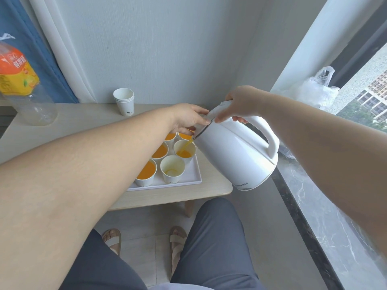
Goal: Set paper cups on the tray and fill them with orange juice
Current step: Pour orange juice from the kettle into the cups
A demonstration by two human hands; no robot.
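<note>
Pouring under way. The right hand (240, 105) is curled round the top of the handle of a white kettle (234, 155), which is held above the table's right edge and tilted spout-down toward the left. The left hand (186, 118) pinches the kettle's lid edge just above the spout, thumb on top, fingers beneath.

A thin stream of orange juice (189, 142) falls from the spout into the middle right cup (184, 150), which is partly filled.

The white tray (194, 174) sits at the right front corner of the light wood table (88, 124). Six paper cups show on it, in two rows of three.
- Near right cup (172, 169): only a trace of juice at the bottom.
- Near left cup (146, 173): filled close to the brim; the cup behind it is likewise full.
- Two far cups: orange inside, partly hidden under the left hand.

A stack of spare cups (124, 101) stands upright near the table's back edge, well apart from the tray. A clear bottle (21, 84) with an orange label is at the back left corner and looks empty. A plastic bag (316, 88) lies on the stone sill (314, 206) to the right.
</note>
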